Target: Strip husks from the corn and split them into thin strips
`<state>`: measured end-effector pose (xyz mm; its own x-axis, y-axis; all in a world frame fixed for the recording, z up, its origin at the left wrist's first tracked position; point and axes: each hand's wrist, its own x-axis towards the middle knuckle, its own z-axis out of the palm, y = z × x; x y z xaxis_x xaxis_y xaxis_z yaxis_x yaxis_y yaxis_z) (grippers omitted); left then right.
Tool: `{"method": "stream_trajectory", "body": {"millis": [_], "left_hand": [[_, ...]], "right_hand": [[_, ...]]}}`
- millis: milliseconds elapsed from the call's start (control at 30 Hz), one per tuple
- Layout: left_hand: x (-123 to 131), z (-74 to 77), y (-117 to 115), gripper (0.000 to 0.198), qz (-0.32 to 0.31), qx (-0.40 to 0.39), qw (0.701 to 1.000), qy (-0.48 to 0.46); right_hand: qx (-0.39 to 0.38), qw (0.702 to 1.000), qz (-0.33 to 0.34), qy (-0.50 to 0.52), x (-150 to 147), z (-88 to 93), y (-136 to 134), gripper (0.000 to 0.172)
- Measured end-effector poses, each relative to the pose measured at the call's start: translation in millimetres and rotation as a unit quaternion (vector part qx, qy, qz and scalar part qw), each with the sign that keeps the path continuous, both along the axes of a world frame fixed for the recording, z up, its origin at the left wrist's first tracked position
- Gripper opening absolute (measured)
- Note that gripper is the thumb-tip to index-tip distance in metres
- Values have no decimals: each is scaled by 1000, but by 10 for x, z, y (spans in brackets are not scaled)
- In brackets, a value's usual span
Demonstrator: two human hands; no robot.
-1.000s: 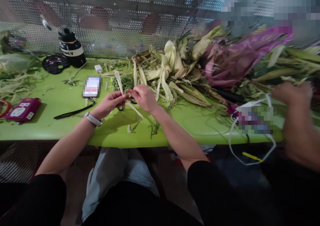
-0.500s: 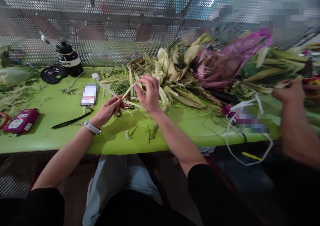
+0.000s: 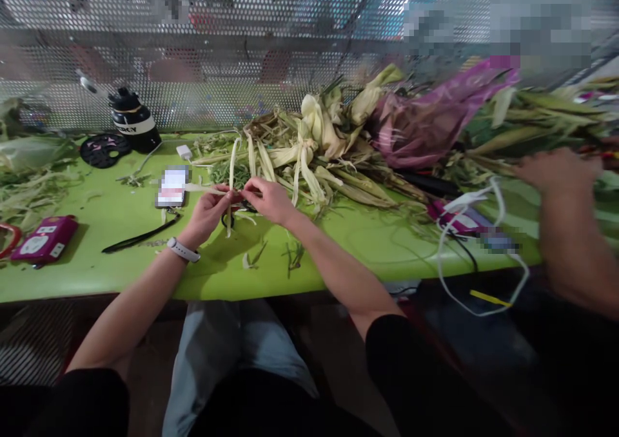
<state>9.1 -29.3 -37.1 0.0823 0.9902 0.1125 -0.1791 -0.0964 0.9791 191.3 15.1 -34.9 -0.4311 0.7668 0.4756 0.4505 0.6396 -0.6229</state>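
Note:
Pale corn husk strips (image 3: 233,163) cross between my two hands above the green table. My left hand (image 3: 211,213) pinches them where they meet; one strip stands up and hangs below the fingers, another points left toward the phone. My right hand (image 3: 268,198) is closed close beside the left, fingertips pressed together at the crossing. Its fingers hide what exactly they grip, though it appears to be the husk strips. Under the hands lies a pair of dark scissors (image 3: 228,221), mostly covered.
A heap of corn husks (image 3: 319,160) and a pink plastic bag (image 3: 411,127) lie behind my hands. Leftward are a phone (image 3: 171,187), a black bottle (image 3: 133,120) and a magenta box (image 3: 46,238). A white cable (image 3: 441,263) and a co-worker's hand (image 3: 556,169) are at right.
My right hand has come down and left, from open fingers above to a closed pinch beside my left hand. One husk strip now stands upright. The co-worker's hand has shifted slightly left.

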Motion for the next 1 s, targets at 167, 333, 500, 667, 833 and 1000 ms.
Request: {"method": "stream_trajectory", "body": {"millis": [167, 333, 500, 667, 833, 1000], "left_hand": [[25, -72, 34, 36, 56, 7, 998, -30], [21, -64, 26, 35, 49, -28, 996, -62], [-31, -60, 32, 39, 18, -41, 997, -69], [-69, -113, 40, 35, -37, 78, 996, -10], [-116, -79, 12, 25, -65, 143, 986, 62], [-141, -49, -2, 26, -113, 166, 962, 184]], "right_hand": [[-20, 998, 49, -18, -75, 24, -121, 27], [-34, 997, 71, -4, -73, 41, -127, 30], [-52, 998, 15, 22, -1, 29, -52, 29], [-203, 970, 16, 136, -8, 12, 16, 31], [-295, 921, 13, 255, -2, 3, 111, 18], [-329, 903, 105, 256, -50, -16, 69, 23]]}}
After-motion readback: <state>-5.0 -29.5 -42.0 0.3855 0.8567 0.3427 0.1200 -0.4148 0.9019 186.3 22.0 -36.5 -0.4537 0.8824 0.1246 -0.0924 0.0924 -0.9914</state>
